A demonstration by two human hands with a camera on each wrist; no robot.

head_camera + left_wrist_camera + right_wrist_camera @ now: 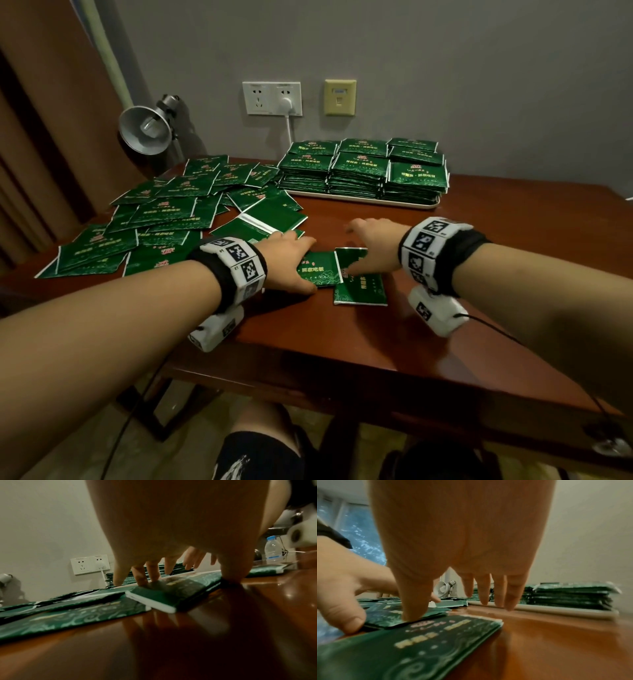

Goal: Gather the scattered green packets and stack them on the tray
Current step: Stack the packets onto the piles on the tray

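A small stack of green packets (320, 270) (154, 599) lies near the middle of the table. My left hand (301, 263) is spread over it, with its fingers (142, 580) straight on the far edge and its thumb against the near edge. A second small stack (359, 287) (419, 642) overlaps it on the right. My right hand (363, 250) touches that stack with its thumb (412, 608); its fingers (511, 599) hang straight above the bare wood. Tall stacks of packets (363, 171) fill the tray (404, 205) at the back. Several loose packets (154, 219) cover the table's left half.
A silver desk lamp (145, 128) stands at the back left corner, and a wall socket (272, 98) has a white plug and cord in it. A water bottle (272, 549) stands off to the right. The table's front edge (342, 373) is close to my knees.
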